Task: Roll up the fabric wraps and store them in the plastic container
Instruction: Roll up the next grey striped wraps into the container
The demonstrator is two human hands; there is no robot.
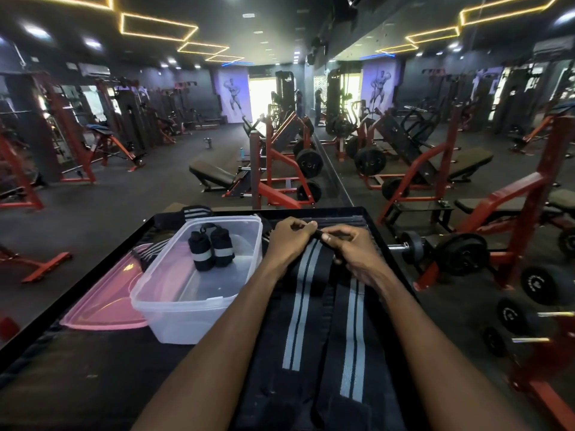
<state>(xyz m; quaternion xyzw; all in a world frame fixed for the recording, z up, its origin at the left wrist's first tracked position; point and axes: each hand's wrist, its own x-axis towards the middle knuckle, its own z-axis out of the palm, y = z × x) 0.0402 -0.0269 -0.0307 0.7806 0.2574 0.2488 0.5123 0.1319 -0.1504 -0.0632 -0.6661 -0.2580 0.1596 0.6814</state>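
Fabric wraps (pixel 306 293): black woven cloth w/ grey stripes, matt, slightly ribbed. Plastic container (pixel 174 306) left of them: clear, frosted-looking plastic, smooth, soft sheen on rim. Inside it, two rolled wraps (pixel 211 248), same matt cloth w/ grey bands. Lid (pixel 102 306) left of container: pink translucent plastic, glossy, catches light. Table (pixel 93 384) under container: black, matt, lightly scuffed. Dumbbells (pixel 460 253) right of container: dull black w/ shiny metal handles.
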